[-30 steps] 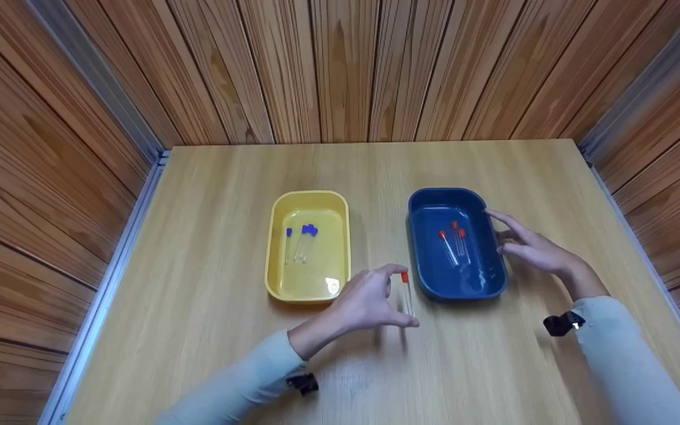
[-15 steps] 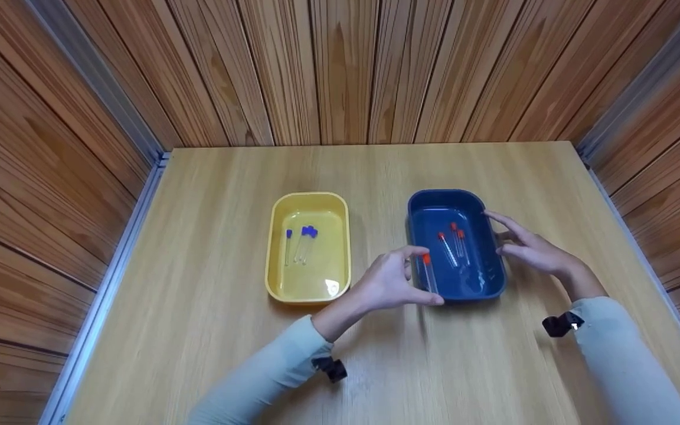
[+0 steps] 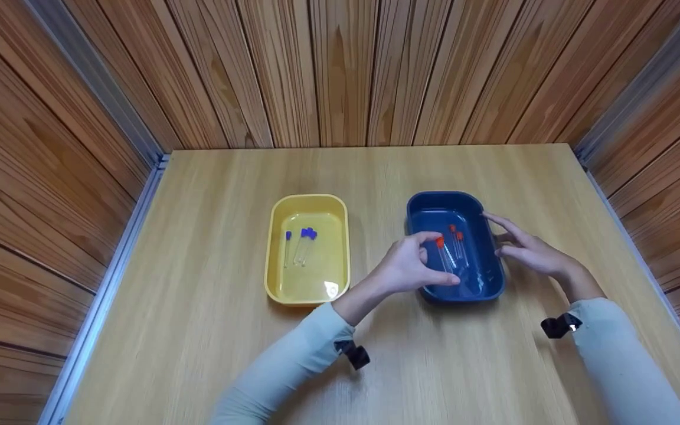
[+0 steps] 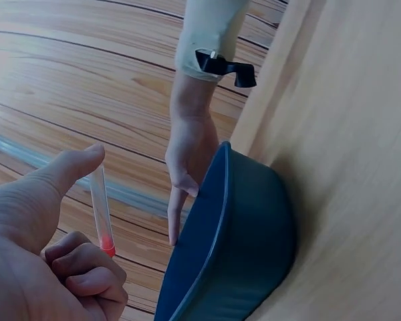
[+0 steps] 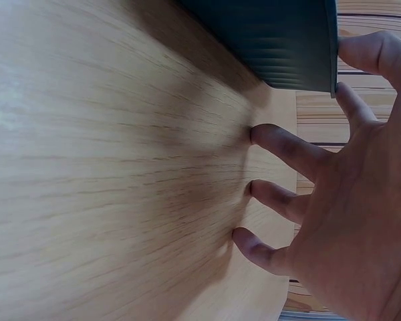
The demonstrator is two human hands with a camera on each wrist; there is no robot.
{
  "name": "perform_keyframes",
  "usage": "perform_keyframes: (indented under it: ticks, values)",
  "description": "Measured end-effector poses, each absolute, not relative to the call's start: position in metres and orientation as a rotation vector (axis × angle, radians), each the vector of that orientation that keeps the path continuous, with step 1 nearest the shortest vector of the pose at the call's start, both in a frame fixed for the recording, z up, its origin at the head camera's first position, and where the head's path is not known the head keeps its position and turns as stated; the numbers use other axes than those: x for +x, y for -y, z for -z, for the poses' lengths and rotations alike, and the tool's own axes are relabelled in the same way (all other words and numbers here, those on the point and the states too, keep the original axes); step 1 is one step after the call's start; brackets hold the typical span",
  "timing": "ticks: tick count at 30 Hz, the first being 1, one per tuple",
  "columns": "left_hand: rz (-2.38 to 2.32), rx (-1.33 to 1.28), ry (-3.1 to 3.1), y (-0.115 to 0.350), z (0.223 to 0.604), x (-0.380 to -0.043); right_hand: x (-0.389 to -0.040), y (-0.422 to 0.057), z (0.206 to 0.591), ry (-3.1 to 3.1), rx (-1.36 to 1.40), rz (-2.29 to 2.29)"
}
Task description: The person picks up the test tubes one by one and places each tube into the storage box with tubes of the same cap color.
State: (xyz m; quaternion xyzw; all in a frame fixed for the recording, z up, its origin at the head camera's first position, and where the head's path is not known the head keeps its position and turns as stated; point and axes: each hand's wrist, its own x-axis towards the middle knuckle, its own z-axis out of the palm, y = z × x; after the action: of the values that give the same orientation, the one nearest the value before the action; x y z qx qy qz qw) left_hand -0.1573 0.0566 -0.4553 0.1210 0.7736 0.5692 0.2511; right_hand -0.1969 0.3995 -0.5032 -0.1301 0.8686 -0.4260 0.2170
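Note:
My left hand [image 3: 405,265] holds a red-capped test tube [image 3: 442,254] endwise between thumb and forefinger, above the left part of the blue tray [image 3: 476,289]. In the left wrist view the tube [image 4: 101,207] is tilted, its red cap at the forefinger and its clear end under the thumb; the other fingers are curled. Several red-capped tubes [image 3: 459,243] lie in the tray, partly hidden by the held one. At the tray's right rim is my right hand [image 3: 532,251], thumb and forefinger touching it, spread apart. Its other fingertips [image 5: 260,135] rest on the table.
Left of the blue tray stands a yellow tray [image 3: 316,289] with several purple-capped tubes [image 3: 304,245] inside. Both trays stand on a wooden table [image 3: 210,283]. Wood-plank walls [image 3: 340,71] close off the back and the sides.
My left hand has carried the red-capped test tube rightward and away from me, from the gap between the trays to over the blue tray. My right hand stays at the rim.

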Motion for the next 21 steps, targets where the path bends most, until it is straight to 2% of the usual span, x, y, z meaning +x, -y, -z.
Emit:
perform_keyframes:
  ticks: [13, 21]
  values:
    - [-1.631, 0.281, -2.051, -0.080, 0.458, -0.178, -0.196, -0.401, 0.504, -2.394, -0.398, 1.199]
    - [-1.649, 0.142, -2.026, -0.093, 0.455, -0.190, -0.196, -0.401, 0.504, -2.408, -0.398, 1.180]
